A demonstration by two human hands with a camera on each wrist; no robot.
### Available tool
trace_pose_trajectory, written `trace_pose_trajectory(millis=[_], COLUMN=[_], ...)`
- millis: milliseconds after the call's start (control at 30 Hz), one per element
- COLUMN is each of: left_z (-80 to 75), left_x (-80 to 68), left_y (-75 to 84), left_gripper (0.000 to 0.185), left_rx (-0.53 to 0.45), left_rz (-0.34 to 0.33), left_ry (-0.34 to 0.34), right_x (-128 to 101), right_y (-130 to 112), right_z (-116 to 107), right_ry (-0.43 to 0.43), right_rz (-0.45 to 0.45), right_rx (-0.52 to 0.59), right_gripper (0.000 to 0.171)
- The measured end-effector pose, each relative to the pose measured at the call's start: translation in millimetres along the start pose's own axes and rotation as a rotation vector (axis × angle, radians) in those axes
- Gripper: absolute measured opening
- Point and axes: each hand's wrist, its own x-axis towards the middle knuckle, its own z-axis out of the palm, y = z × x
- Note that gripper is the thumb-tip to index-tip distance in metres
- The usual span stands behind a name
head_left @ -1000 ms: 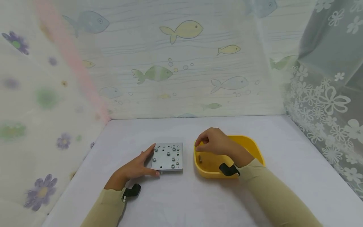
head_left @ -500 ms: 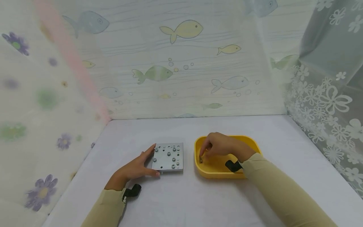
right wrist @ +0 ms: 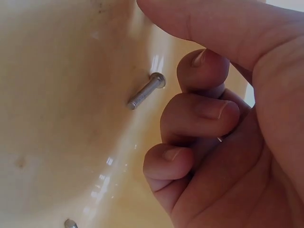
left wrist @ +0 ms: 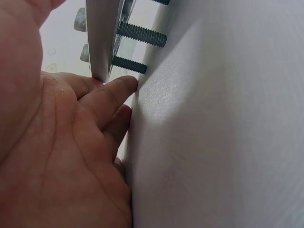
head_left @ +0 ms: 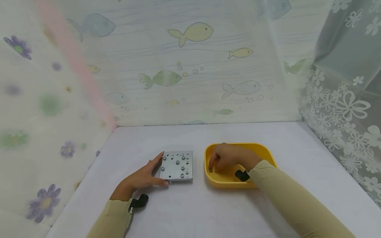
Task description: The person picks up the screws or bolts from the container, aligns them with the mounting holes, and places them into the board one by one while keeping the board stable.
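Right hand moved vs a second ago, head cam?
Yes. Against the yellow tray, the right hand has shifted down and slightly right in frame; its fingertips, then at the left rim, now reach inside.

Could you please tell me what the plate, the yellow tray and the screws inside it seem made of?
Plate: probably metal, satin grey, with crisp edges and holes. Yellow tray: likely plastic, evenly coloured, with glossy highlights inside. Screws: likely metal, perhaps steel, dull silver-grey, one visibly threaded.

Head view softly lit; white glints on yellow tray (right wrist: 61, 133); grey shadow across tablecloth (left wrist: 213, 118).
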Motion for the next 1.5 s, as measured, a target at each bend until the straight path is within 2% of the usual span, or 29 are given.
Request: trace_pose_trajectory(millis=[567,767,967,1333,1500], left_z=[-0.3,-0.2,1.1,1.5,-4.7], left_x=[-0.7,-2.2,-1.7,-2.3,-3.5], left_y=[2.2,3.8,2.1,1.4,3.0], left_gripper=[0.129,0.129,0.129,0.128,0.13], left_rx=[-0.01,-0.01,-0.008,-0.011,0.014], left_rz=[0.008,-0.007,-0.011,0.006,0.003], left_ry=[-0.006,-0.01,-0.012,-0.018,-0.016], right_x=[3.4,3.8,2.0,-4.6,-9.2], right_y=[-4.2,-1.8,-2.4,-2.2,-3.6], right_z=[-0.4,-3.0,-6.8,-12.1,-21.3], right_ry=[-0.004,0.02,0.054,0.104,0.174], right_rz=[-0.003,-0.034,-0.055,-0.062,-0.071], right_rx=[-0.073,-0.126,-0.134,-0.095,-0.049], right_gripper=[0.023,0.022,0.015,0.009,0.006])
